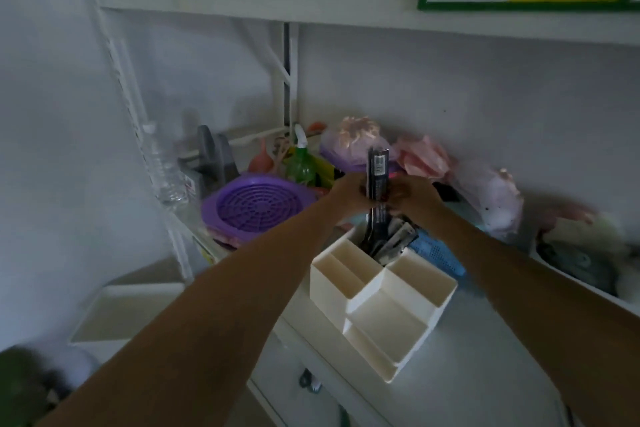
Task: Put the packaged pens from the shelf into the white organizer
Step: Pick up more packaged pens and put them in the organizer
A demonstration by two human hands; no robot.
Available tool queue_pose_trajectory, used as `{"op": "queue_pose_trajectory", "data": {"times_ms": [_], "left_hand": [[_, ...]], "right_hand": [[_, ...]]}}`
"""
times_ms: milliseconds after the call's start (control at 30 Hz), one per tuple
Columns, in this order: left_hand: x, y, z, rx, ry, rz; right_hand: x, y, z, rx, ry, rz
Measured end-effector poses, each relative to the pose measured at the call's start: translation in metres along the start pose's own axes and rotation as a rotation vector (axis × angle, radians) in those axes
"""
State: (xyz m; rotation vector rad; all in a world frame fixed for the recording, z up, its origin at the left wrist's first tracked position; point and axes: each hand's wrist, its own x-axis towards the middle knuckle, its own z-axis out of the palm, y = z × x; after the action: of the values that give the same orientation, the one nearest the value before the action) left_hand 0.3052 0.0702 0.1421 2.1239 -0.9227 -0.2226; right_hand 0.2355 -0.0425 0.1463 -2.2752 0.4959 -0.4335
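Glossy dark film wraps the pen pack (pixel 377 173); the white organizer (pixel 388 308) looks smooth matt plastic.

We see a purple strainer (pixel 259 206) near a green spray bottle (pixel 302 163), a clear bottle (pixel 162 170) left of them, a blue basket (pixel 438 253) and bagged pink items (pixel 420 156) against the wall.

Dim, underexposed, bluish cast. Soft overall, motion blur worst at the frame edges. Wide-angle bends the upper shelf (pixel 346 15). Faint glare on the tabletop (pixel 485 374).
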Motion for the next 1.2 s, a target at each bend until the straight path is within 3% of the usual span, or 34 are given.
{"op": "queue_pose_trajectory", "data": {"times_ms": [133, 233, 400, 500, 567, 633, 733, 867, 933, 1000, 1067, 1200], "left_hand": [[0.027, -0.02, -0.001, -0.003, -0.239, 0.023], [0.042, -0.027, -0.008, 0.092, -0.444, -0.033], [0.056, -0.047, -0.003, 0.301, -0.491, 0.0], [0.06, -0.059, 0.007, 0.274, -0.489, 0.041], [0.061, -0.061, 0.006, 0.223, -0.511, 0.098], [0.061, -0.063, 0.004, 0.081, -0.538, 0.176], [0.054, -0.066, -0.004, 0.03, -0.482, 0.378], [0.032, -0.077, -0.005, 0.287, -0.217, 0.69], [0.018, -0.076, -0.002, 0.438, -0.213, 0.785], [0.009, -0.071, 0.001, 0.54, -0.264, 0.736], [0.002, -0.056, 0.003, 0.547, -0.217, 0.65], [-0.022, -0.012, 0.021, 0.603, -0.113, 0.782]], "right_hand": [[0.019, 0.011, -0.012, -0.089, -0.184, 0.033], [0.028, 0.003, -0.016, -0.077, -0.227, 0.019], [0.043, -0.005, 0.001, -0.092, -0.173, 0.028], [0.039, -0.007, 0.023, -0.017, 0.0, 0.024], [0.029, -0.008, 0.038, -0.314, 0.11, -0.046], [0.015, 0.0, 0.053, -0.628, 0.119, -0.091], [-0.009, 0.003, 0.073, -0.739, 0.206, 0.076], [-0.031, -0.027, 0.08, -0.626, 0.587, 0.136], [-0.053, -0.035, 0.073, -0.614, 0.672, 0.195], [-0.081, -0.032, 0.064, -0.65, 0.683, 0.277], [-0.116, -0.023, 0.05, -0.684, 0.67, 0.374], [-0.192, 0.005, 0.014, -0.662, 0.527, 0.707]]}}
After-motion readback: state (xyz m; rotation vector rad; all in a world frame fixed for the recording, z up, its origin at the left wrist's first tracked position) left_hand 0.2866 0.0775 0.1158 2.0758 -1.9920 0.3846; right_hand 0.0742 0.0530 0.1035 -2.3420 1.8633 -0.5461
